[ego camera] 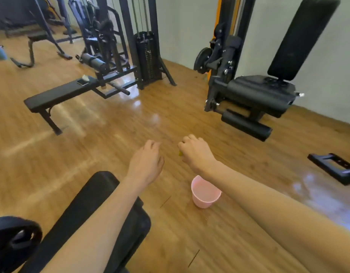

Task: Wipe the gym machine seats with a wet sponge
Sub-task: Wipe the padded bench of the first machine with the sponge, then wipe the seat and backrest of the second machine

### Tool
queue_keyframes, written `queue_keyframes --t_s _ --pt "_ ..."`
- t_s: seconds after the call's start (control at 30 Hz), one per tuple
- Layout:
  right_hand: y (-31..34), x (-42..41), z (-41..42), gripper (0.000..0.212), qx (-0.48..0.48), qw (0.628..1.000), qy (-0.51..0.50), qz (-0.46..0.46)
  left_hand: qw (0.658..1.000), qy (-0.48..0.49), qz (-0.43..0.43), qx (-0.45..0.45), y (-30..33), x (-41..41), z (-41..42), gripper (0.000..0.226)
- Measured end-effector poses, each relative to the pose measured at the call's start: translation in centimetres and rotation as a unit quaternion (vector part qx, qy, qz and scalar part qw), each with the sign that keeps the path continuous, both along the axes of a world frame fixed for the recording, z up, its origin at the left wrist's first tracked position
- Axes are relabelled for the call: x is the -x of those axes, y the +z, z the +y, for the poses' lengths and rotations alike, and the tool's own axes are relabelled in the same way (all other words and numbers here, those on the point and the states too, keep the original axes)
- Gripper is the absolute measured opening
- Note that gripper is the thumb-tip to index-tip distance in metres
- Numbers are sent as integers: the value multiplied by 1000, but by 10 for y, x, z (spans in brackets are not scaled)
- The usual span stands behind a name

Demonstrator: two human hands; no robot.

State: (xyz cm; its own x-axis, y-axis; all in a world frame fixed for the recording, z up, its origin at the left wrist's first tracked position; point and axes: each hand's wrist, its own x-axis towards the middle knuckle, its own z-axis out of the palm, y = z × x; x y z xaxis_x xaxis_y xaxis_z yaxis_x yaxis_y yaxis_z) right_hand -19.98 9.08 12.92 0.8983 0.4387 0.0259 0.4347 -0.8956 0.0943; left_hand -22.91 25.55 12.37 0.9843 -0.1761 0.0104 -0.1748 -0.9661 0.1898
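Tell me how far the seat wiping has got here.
Done: nothing visibly; wetness cannot be judged. In hand: right hand is closed on a small yellow-green piece, likely the sponge, above the pink plastic bucket; left hand is empty. Left: the black padded seats.

Bare forearms, sleeveless, ringless hands (pixel 170 156)

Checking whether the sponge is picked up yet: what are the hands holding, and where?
The right hand is fisted around something yellow-green, probably the sponge; only a sliver shows. The left hand holds nothing.
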Motion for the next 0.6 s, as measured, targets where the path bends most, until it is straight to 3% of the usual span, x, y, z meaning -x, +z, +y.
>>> queue_keyframes --t_s 0.6 --pt "-13 33 -262 24 -56 978 -198 23 982 -185 20 -40 -17 -41 -260 46"
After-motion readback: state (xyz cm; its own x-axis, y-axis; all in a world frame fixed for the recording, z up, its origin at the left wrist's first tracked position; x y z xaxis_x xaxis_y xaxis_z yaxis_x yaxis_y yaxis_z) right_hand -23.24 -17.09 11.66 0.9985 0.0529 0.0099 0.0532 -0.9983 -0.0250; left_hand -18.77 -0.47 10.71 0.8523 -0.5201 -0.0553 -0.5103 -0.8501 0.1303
